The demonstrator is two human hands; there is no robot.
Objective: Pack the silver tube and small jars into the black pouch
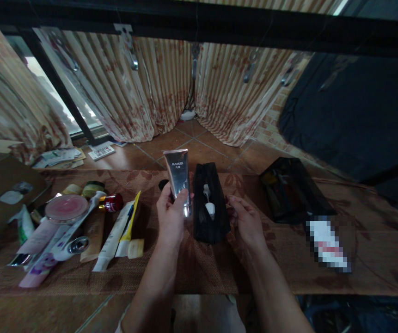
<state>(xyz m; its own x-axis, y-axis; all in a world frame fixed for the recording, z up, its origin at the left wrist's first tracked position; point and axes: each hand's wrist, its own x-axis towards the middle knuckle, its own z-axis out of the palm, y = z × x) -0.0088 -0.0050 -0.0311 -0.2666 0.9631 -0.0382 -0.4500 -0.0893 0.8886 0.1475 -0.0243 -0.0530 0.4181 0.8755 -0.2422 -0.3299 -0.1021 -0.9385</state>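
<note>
In my left hand [171, 213] is a shiny silver cosmetic tube [179, 173] lettered MARUBI, held upright with the thumb across its lower part. Just right of it a black zip pouch [211, 226] lies lengthwise on the cloth, its top gaping. White items [209, 209] show inside the opening. My right hand [243, 213] is at the pouch's right side, thumb and fingers drawn together at its edge; they seem to pinch the pouch, though the fingertips are partly hidden. A small black round thing [163, 185] sits behind my left hand.
Several tubes and jars lie heaped at left, among them a pink round case [66, 208], a red-capped jar [111, 202] and a yellow tube [131, 222]. A cardboard box [1, 199] stands far left. Another black mesh pouch [294, 189] lies right, near a blurred white packet [327, 245].
</note>
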